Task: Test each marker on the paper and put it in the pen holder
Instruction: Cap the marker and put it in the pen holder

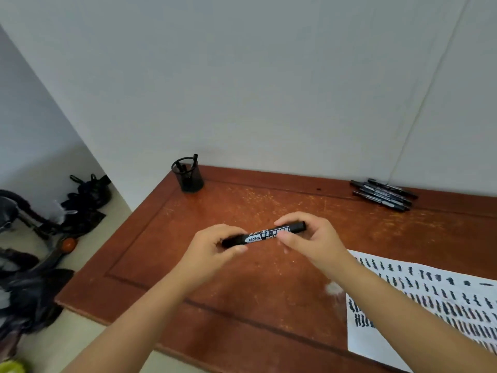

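Head view: a worn reddish-brown wooden table [269, 278] fills the lower half of the frame, its top scuffed and scratched, with a pale smudge low and right of centre. Both hands meet in the middle of the picture, above the table. The left hand [212, 244] has its grip closed round the left end of a black marker [265, 234], and the right hand [312, 238] has its grip pinched on the right part of the barrel; the marker lies almost level between them, white label facing up. At the lower right, a white paper [430, 300] lies flat on the table, covered in rows of short dark test strokes. A black mesh pen holder [189, 175] stands at the table's far left corner, markers poking out of it. At the upper right of the table, close to the wall, a small pile of black markers [384, 193] lies on its side. A plain grey-white wall [269, 76] rises behind. At the left edge, dark clutter sits on a pale floor [67, 340].
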Demonstrator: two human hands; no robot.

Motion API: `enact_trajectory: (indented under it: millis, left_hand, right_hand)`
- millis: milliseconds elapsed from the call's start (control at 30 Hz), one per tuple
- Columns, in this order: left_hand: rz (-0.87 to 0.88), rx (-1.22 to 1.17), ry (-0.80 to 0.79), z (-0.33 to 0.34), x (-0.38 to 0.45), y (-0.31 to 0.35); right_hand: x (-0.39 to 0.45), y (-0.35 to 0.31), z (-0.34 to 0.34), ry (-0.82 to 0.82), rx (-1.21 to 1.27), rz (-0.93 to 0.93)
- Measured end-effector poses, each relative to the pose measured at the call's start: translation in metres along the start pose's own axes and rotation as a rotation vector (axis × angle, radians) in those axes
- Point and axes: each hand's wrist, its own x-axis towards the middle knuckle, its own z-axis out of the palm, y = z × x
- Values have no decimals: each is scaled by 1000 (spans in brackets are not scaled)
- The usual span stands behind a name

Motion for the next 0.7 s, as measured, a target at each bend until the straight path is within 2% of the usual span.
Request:
enact_trajectory:
  millis: [100,267,367,567,700]
  left_hand:
    - [-106,24,6,-22,12,-44]
    - [-315,320,-16,-73,37,-167]
    - [-419,465,-91,-92,44,-236]
    - [-441,620,-223,-100,60,-312]
    - [-384,617,-229,-94,58,-334]
  right_hand:
    - [39,14,32,95,-46,-3]
    - [134,46,93,174,-349,-17]
    - [189,61,128,237,-425,8]
    - [296,89,173,487,-437,-1]
    - [346,113,191,496,-501,40]
